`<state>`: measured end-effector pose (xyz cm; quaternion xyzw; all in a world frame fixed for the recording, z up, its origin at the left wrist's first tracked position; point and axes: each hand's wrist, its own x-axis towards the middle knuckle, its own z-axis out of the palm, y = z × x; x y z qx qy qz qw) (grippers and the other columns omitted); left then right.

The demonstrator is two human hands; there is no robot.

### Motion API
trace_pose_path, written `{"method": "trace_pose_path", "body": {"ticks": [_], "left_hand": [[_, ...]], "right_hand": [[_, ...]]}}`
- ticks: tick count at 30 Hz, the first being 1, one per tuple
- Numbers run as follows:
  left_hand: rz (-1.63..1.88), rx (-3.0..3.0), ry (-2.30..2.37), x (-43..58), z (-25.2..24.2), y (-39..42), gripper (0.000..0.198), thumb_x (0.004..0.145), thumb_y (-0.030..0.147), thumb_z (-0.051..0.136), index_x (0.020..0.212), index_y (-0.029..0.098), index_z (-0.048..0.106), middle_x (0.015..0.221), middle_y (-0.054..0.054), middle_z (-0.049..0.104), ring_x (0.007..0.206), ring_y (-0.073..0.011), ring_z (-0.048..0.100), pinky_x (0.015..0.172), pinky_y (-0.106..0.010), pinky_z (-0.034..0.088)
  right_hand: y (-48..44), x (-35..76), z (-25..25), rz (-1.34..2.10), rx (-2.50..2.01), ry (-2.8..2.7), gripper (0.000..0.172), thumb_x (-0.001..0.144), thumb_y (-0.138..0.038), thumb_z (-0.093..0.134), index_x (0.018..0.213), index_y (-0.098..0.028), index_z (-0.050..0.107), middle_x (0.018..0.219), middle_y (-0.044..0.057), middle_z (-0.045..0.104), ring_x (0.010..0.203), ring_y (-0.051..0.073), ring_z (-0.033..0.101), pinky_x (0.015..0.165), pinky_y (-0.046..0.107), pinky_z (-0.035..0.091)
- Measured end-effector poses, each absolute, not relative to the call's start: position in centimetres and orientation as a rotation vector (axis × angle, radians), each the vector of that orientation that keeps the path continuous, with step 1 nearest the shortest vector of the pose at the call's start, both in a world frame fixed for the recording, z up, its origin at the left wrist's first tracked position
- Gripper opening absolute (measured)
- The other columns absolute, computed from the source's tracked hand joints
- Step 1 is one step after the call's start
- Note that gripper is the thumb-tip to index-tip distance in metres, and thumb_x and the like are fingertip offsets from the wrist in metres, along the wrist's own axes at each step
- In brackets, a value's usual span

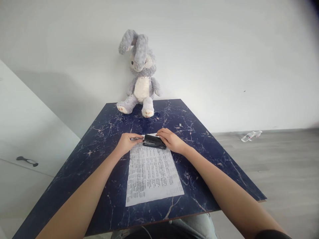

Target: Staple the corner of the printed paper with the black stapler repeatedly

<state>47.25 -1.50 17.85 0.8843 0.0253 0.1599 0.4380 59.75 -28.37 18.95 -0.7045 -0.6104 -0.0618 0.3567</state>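
Midway between the desk's (99,132) side edges, the black stapler (154,142) sits over the printed sheet's (152,176) far edge, left hand (127,142) pinching the sheet beside its mouth, right hand (171,140) cupped on its rear, apparently not yet pressed.

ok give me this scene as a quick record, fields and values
table: dark blue, marbled
sheet: printed, flat on table in front of the person
stapler: black, lying across sheet's far edge
left hand: fingertips at stapler's left end
right hand: fingers over stapler's right end
bunny: grey plush, seated at table's far edge
bottle: clear, lying on floor at right
cabinet: white, dark handle, at left
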Motion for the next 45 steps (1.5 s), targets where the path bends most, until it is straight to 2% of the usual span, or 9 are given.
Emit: {"method": "trace_pose_path", "body": {"ticks": [8, 19, 24, 27, 34, 39, 45], "left_hand": [[0.339, 2.257, 0.018, 47.61, 17.44, -1.42, 0.021, 0.078, 0.038, 0.081, 0.094, 0.025, 0.085, 0.099, -0.006, 0.082, 0.093, -0.0294, 0.077, 0.085, -0.039, 0.059], [0.359, 2.354, -0.127, 47.44, 17.86, -1.44, 0.016, 0.086, 0.036, 0.075, 0.094, 0.025, 0.083, 0.101, -0.005, 0.081, 0.093, -0.0264, 0.076, 0.085, -0.037, 0.058], [0.431, 2.364, -0.222, 47.21, 17.93, -1.52, 0.016, 0.087, 0.037, 0.073, 0.092, 0.025, 0.083, 0.1, -0.006, 0.081, 0.093, -0.0253, 0.076, 0.09, -0.037, 0.058], [0.444, 2.318, -0.154, 47.22, 17.68, -1.45, 0.018, 0.085, 0.039, 0.075, 0.093, 0.025, 0.083, 0.099, -0.006, 0.081, 0.092, -0.0257, 0.077, 0.091, -0.038, 0.059], [0.412, 2.264, -0.081, 47.33, 17.65, -1.55, 0.017, 0.082, 0.037, 0.077, 0.091, 0.024, 0.084, 0.097, -0.006, 0.082, 0.092, -0.0268, 0.077, 0.092, -0.039, 0.059], [0.382, 2.282, -0.081, 47.37, 17.6, -1.36, 0.019, 0.082, 0.041, 0.076, 0.091, 0.025, 0.084, 0.098, -0.007, 0.081, 0.093, -0.028, 0.077, 0.093, -0.041, 0.059], [0.479, 2.326, -0.1, 47.17, 17.9, -1.67, 0.016, 0.083, 0.039, 0.076, 0.087, 0.024, 0.082, 0.095, -0.005, 0.081, 0.087, -0.0254, 0.075, 0.088, -0.038, 0.057]], "right_hand": [[-28.38, 59.55, 19.16, -0.143, -1.811, -1.586, 0.029, 0.108, -0.021, 0.034, 0.116, -0.019, 0.063, 0.119, 0.014, 0.062, 0.107, 0.027, 0.058, 0.097, 0.047, 0.052], [-28.36, 59.54, 19.21, -0.097, -1.822, -1.516, 0.031, 0.11, -0.03, 0.035, 0.117, -0.021, 0.064, 0.116, 0.012, 0.064, 0.105, 0.026, 0.06, 0.097, 0.047, 0.05], [-28.14, 58.99, 19.06, 0.008, -1.841, -1.52, 0.031, 0.103, -0.041, 0.056, 0.127, -0.022, 0.06, 0.117, 0.011, 0.064, 0.106, 0.026, 0.061, 0.093, 0.043, 0.053], [-28.0, 58.91, 18.69, 0.021, -1.894, -1.562, 0.037, 0.098, -0.037, 0.063, 0.131, -0.022, 0.057, 0.115, 0.01, 0.064, 0.106, 0.026, 0.061, 0.092, 0.043, 0.053], [-28.04, 59.21, 18.5, 0.03, -1.896, -1.592, 0.032, 0.1, -0.031, 0.06, 0.131, -0.022, 0.056, 0.114, 0.011, 0.064, 0.106, 0.026, 0.061, 0.093, 0.045, 0.053], [-28.07, 59.06, 18.6, 0.037, -1.899, -1.597, 0.032, 0.101, -0.03, 0.058, 0.132, -0.022, 0.055, 0.116, 0.011, 0.064, 0.106, 0.026, 0.062, 0.094, 0.046, 0.054], [-28.08, 59.18, 18.44, 0.041, -1.91, -1.602, 0.034, 0.101, -0.032, 0.058, 0.134, -0.022, 0.055, 0.117, 0.012, 0.065, 0.106, 0.027, 0.063, 0.092, 0.045, 0.054]]}}
